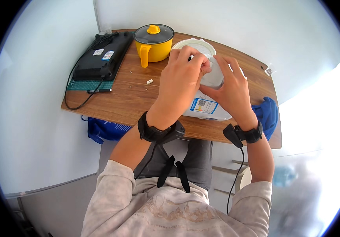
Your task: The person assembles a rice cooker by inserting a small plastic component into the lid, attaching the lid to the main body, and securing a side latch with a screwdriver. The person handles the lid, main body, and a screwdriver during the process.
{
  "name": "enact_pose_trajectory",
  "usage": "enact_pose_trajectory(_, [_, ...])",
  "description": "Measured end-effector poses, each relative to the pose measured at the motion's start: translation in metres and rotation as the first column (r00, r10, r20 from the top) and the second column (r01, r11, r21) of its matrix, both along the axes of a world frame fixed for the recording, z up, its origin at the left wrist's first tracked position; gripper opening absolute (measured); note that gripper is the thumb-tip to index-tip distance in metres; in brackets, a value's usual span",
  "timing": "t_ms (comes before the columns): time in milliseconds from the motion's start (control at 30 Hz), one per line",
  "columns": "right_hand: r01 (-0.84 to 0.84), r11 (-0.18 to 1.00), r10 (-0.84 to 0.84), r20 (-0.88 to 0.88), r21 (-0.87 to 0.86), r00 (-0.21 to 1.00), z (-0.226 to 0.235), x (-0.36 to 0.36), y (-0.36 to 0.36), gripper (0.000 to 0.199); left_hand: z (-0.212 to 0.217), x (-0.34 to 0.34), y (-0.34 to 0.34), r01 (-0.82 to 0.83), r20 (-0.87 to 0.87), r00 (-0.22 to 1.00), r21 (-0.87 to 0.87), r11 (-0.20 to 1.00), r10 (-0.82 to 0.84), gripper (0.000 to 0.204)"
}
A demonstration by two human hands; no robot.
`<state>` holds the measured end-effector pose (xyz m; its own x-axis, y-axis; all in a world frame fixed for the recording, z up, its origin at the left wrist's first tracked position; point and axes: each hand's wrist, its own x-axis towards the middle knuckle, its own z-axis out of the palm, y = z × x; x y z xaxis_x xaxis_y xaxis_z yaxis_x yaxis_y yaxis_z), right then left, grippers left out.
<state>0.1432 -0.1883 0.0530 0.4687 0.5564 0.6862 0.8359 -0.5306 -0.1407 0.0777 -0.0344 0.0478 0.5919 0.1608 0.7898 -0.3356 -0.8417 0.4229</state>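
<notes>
A white appliance (222, 113) with a blue-edged label stands at the table's front right, beneath both my hands. Behind it, partly hidden by my fingers, is a round white ribbed part (192, 44). My left hand (181, 79) is closed over the appliance, thumb and fingertips pinched together; what they hold, if anything, is hidden. With thumb and fingers curved around its side, my right hand (231, 85) grips a smooth white plastic part (213, 76) on top. Whether that part is loose or attached to the appliance, I cannot tell.
At the back stands a yellow pot (160, 51) with a glass lid. A black device (104, 57) with a cable lies on a green cutting mat (85, 85) at the left. A small white piece (149, 81) lies mid-table. Blue cloth (269, 116) sits at the right edge.
</notes>
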Motion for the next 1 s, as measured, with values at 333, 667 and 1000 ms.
enact_pose_trajectory(333, [-0.008,0.999,0.005,-0.051,-0.053,0.999,0.001,-0.003,-0.004,0.078,-0.033,-0.008,0.134,-0.188,-0.405,0.908,-0.163,0.969,0.108,0.016])
enact_pose_trajectory(667, [0.018,0.997,-0.025,-0.1,-0.075,0.995,0.003,-0.004,-0.004,0.079,-0.145,-0.006,0.231,-0.289,-0.549,0.779,0.115,0.95,0.304,0.011])
enact_pose_trajectory(1000, [0.004,0.995,-0.017,-0.124,-0.103,0.992,0.003,-0.001,-0.004,0.079,-0.154,-0.014,0.224,-0.156,-0.477,0.858,0.109,0.982,0.19,0.015])
